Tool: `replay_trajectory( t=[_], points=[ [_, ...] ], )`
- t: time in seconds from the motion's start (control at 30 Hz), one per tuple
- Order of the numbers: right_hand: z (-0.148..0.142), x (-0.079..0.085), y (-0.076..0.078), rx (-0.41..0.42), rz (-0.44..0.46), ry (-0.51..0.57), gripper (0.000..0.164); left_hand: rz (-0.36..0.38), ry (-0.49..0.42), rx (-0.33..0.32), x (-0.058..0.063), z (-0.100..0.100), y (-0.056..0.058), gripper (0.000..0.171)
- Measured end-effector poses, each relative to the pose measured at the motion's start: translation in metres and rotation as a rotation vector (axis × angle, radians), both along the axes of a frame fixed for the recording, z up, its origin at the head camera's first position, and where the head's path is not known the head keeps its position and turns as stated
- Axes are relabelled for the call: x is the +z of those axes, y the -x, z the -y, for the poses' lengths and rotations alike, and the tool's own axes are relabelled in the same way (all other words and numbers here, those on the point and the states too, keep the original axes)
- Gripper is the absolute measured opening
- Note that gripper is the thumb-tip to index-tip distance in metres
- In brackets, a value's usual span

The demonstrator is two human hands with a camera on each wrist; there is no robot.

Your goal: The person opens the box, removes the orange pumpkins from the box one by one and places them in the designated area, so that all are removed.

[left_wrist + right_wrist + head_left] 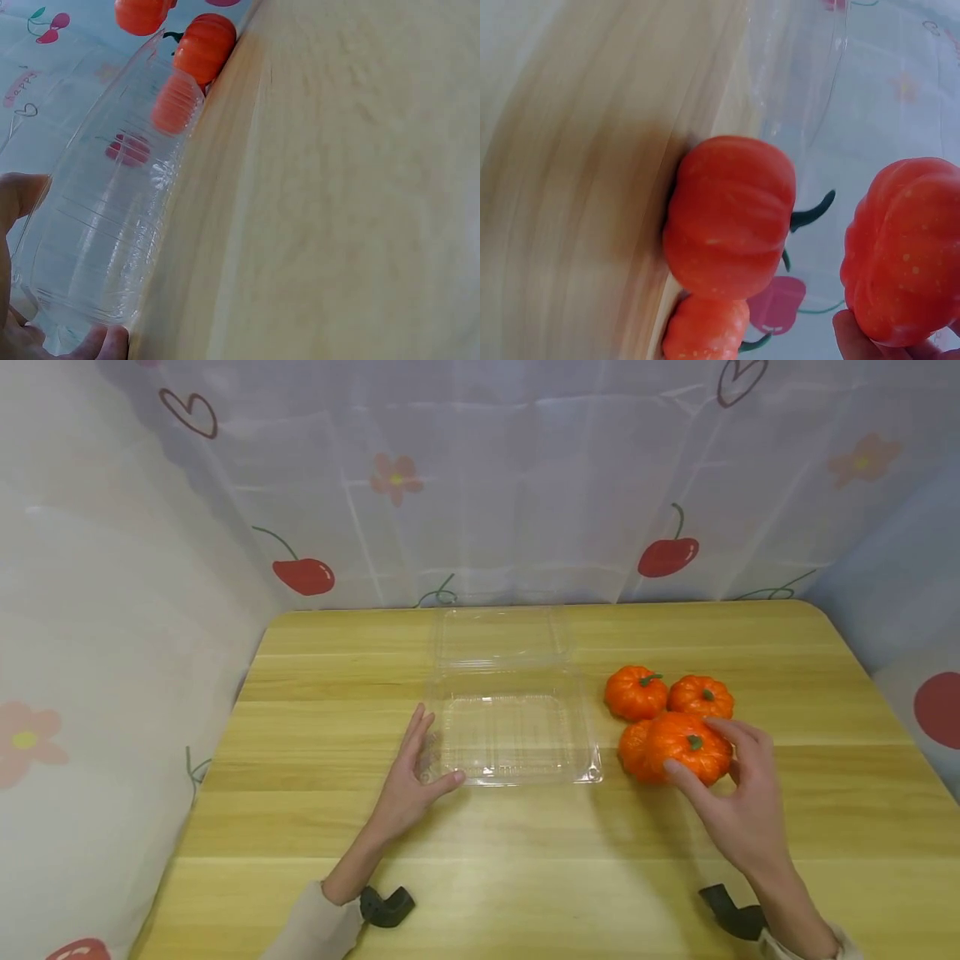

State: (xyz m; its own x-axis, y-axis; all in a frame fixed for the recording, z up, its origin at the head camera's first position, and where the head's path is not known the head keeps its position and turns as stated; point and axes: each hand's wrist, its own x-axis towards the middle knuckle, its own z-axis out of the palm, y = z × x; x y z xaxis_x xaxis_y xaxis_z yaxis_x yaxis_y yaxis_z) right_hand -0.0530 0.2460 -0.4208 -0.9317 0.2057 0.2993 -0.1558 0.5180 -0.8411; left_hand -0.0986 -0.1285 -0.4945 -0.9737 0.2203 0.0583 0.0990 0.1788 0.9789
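Observation:
My right hand (pixel 738 802) grips a small orange pumpkin (pixel 682 747) with a green stem, thumb on its near side and fingers on the far right side. In the right wrist view this pumpkin (pixel 907 255) is raised above a table pumpkin (pixel 731 217). The held one partly covers another pumpkin (pixel 634 752) in the head view. At the left front corner of a clear plastic clamshell container (pixel 510 735), my left hand (pixel 408 785) rests with extended fingers along the side and thumb at the front rim. The container's lid (pixel 498 635) lies folded back, away from me.
Two more pumpkins stand behind the held one, a left one (pixel 630 695) and a right one (pixel 703 695). All is on a light wooden table (pixel 300 735), with a printed curtain (pixel 510 485) at its back edge. Dark curved pieces (pixel 387 907) sit at both wrists.

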Motion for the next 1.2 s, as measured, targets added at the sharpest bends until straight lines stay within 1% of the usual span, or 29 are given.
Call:
replay_trajectory(
  t=[0.1,0.2,0.37,0.47,0.57,0.67,0.8,0.93,1.03,1.13,1.2],
  points=[
    [-0.006,-0.001,-0.001,-0.021,-0.026,-0.004,0.06,0.003,-0.01,0.0,-0.001,0.0,0.0,0.096],
    [-0.011,-0.002,0.0,-0.038,-0.073,-0.006,0.06,0.006,-0.021,0.006,-0.002,0.001,0.0,0.095],
    [-0.02,-0.006,0.001,-0.083,-0.154,-0.051,0.06,0.007,-0.02,0.009,-0.002,0.001,0.0,0.095],
    [-0.027,-0.008,0.003,-0.123,-0.157,-0.066,0.058,0.01,-0.018,0.011,-0.001,0.001,0.0,0.095],
    [-0.035,-0.008,0.003,-0.171,-0.117,-0.061,0.055,0.014,-0.016,0.01,-0.001,0.0,-0.001,0.096],
    [-0.046,-0.008,0.002,-0.217,-0.049,-0.06,0.053,0.017,-0.014,0.005,-0.002,0.0,-0.001,0.096],
    [-0.058,-0.012,0.001,-0.238,0.041,-0.075,0.056,0.012,-0.014,0.001,-0.002,0.0,-0.002,0.097],
    [-0.067,-0.019,0.001,-0.225,0.117,-0.106,0.06,0.002,-0.018,-0.003,-0.003,0.0,-0.002,0.096],
    [-0.072,-0.025,0.001,-0.191,0.17,-0.134,0.066,-0.002,-0.022,-0.005,-0.003,0.0,-0.002,0.096],
    [-0.076,-0.028,0.002,-0.154,0.204,-0.152,0.069,-0.001,-0.024,-0.004,-0.002,0.0,-0.001,0.096],
    [-0.078,-0.03,0.002,-0.136,0.219,-0.157,0.069,0.003,-0.023,-0.003,-0.002,-0.001,-0.001,0.096]
  ],
)
